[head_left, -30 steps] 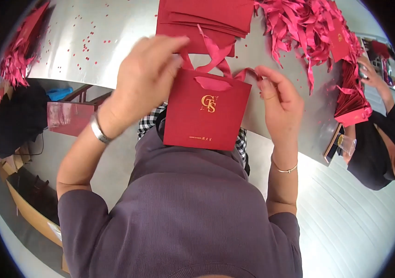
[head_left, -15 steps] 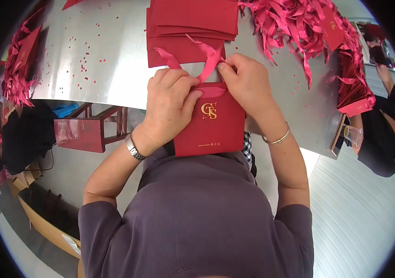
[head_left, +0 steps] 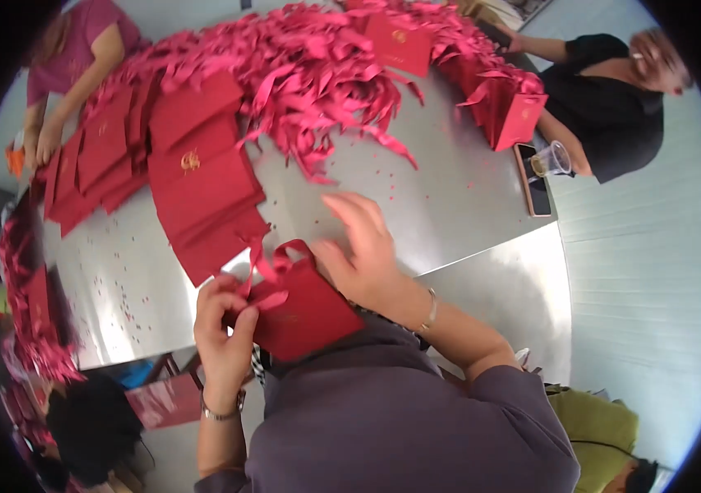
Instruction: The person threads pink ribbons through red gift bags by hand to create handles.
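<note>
A small red paper gift bag (head_left: 313, 324) with a pink ribbon (head_left: 262, 264) at its top edge leans against my lap at the table's near edge. My left hand (head_left: 225, 324) is closed on the bag's upper left corner, its thumb beside the ribbon. At the bag's upper right, my right hand (head_left: 363, 255) is open, fingers stretched away from the bag and slightly blurred; it holds nothing. Just beyond the bag lies a pile of flat red bags (head_left: 202, 185).
A big heap of bags with pink ribbons (head_left: 309, 74) covers the table's far side. A phone (head_left: 537, 193) and a clear plastic cup (head_left: 554, 160) lie at the right edge. One co-worker (head_left: 605, 107) sits at right; another (head_left: 91, 49) handles bags at far left.
The view has swung to the right. My right hand has let go of the ribbon and spread its fingers. The bag has tilted, with my left hand still at its top corner.
</note>
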Tool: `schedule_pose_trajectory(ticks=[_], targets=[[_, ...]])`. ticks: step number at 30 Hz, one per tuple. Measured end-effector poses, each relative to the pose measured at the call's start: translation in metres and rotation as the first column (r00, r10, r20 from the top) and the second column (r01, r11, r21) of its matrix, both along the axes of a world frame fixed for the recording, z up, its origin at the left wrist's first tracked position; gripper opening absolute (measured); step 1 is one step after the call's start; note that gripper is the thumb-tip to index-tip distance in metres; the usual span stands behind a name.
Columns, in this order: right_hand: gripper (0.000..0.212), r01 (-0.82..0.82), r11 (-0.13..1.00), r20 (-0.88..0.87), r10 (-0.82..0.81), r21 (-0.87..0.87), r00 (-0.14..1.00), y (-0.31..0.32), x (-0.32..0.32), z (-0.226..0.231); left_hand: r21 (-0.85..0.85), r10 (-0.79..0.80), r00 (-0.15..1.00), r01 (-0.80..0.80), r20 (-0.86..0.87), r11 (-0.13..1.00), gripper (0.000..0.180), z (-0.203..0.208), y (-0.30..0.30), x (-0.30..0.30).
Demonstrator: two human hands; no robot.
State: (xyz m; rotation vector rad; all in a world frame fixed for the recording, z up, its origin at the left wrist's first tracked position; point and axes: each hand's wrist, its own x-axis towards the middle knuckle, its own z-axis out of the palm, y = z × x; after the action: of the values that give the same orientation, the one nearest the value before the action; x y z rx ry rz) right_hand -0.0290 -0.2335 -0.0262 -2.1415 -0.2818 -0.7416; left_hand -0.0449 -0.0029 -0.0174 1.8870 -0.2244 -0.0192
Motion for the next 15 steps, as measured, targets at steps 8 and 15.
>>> schedule_pose_trajectory(ticks=[8, 15], targets=[[0.03, -0.095, 0.947, -0.367, 0.21, 0.307, 0.906, -0.048, -0.039, 0.012, -0.26, -0.107, 0.99, 0.079, -0.092, 0.962, 0.025, 0.013, -0.035, 0.033], [0.015, 0.302, 0.771, -0.137, -0.273, 0.561, 0.952, -0.15, 0.061, 0.006, 0.171, -0.017, 0.936, -0.046, 0.351, 0.984, 0.052, 0.005, -0.065, 0.045]])
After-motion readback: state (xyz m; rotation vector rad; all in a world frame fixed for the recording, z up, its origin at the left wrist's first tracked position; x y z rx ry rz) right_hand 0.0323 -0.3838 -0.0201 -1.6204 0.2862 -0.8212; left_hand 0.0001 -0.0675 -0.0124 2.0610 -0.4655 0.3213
